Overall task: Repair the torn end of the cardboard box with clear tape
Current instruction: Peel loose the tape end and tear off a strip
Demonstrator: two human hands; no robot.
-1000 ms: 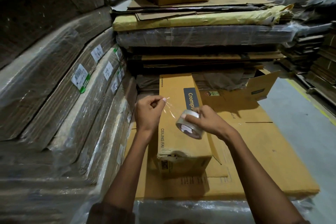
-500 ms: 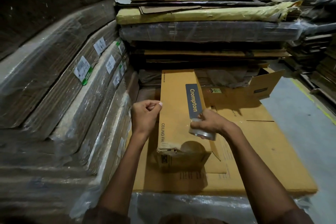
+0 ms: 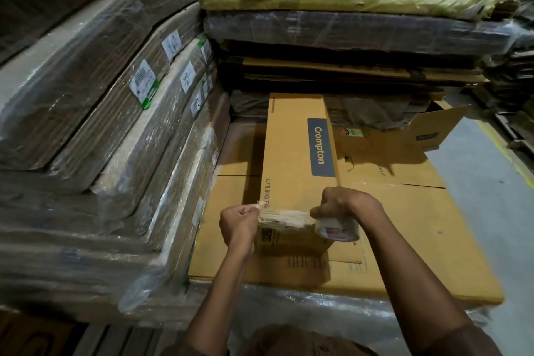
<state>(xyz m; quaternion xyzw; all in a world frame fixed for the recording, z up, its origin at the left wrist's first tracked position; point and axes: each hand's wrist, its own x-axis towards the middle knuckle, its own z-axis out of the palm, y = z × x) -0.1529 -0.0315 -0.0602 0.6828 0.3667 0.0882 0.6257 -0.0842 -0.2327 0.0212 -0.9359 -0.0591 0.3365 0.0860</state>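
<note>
Clear tape [image 3: 284, 216] across box end [image 3: 289, 228]

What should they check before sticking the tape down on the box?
1. Left hand pinches the tape end: ok.
2. Right hand grips the roll: ok.
3. Tape stretched across the box end: ok.
4. Tape covers the whole tear: cannot tell, blurred.
5. Tape free of wrinkles: cannot tell.
</note>
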